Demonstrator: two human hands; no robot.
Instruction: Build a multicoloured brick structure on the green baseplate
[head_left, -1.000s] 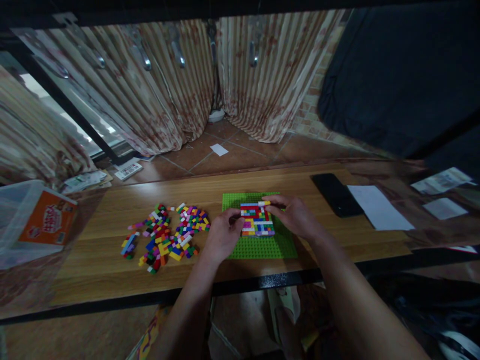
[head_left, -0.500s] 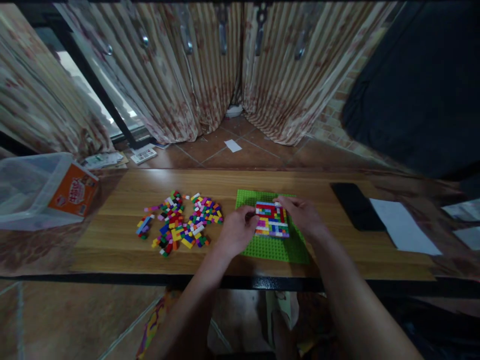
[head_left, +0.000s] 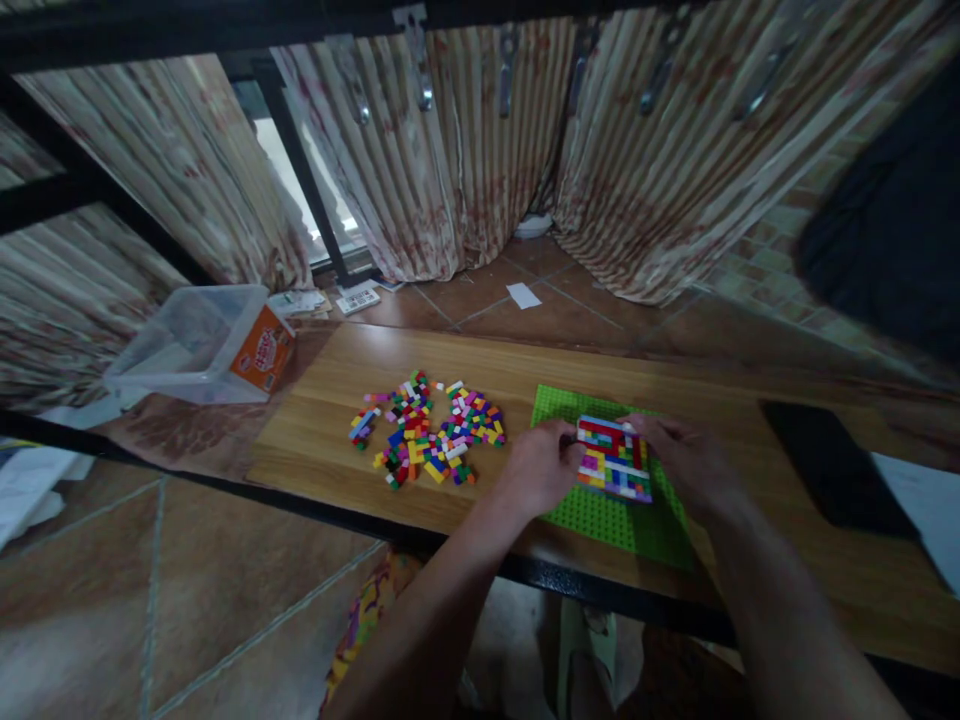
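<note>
"Baseplate (head_left: 607, 520), green, flat, studded plastic: what is on it?"

"A low, multicoloured, rectangular plastic-brick slab (head_left: 613, 462), its top patterned in red, white, yellow and pink, over the baseplate's middle."

"And the hands?"

"The bare left hand (head_left: 538, 470), by the baseplate's left edge, curls thumb and fingers against the slab's side; I can't tell whether they grip it. The bare right hand (head_left: 691, 465), over the baseplate's right side, bends its fingertips to the slab's far right corner; whether they pinch a brick, I can't tell."

"Around the baseplate?"

"Beneath, a smooth, wood-grained brown tabletop (head_left: 307, 440); to its left, a loose jumble of small, bright, blocky plastic bricks (head_left: 416, 450); to its right, a flat, black, rectangular object (head_left: 836, 465)."
</note>
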